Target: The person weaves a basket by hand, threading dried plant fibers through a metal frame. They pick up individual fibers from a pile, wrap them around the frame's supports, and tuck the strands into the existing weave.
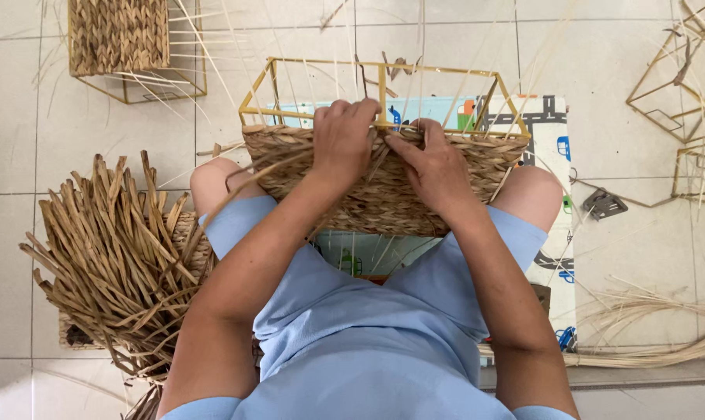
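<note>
A half-woven straw basket [384,198] on a gold wire frame [384,70] rests across my knees. My left hand [343,140] grips the top woven edge near the middle, fingers curled over it. My right hand [434,167] lies just beside it on the weave, fingers pinching a straw strand at the rim. The two hands almost touch. Thin pale stakes stand up from the frame.
A bundle of dried straw [115,264] lies at my left. Another part-woven frame basket [123,43] stands at the far left. Bare wire frames [679,101] sit at the right, pale reeds [648,334] curve at the lower right. A patterned mat [551,124] lies beneath.
</note>
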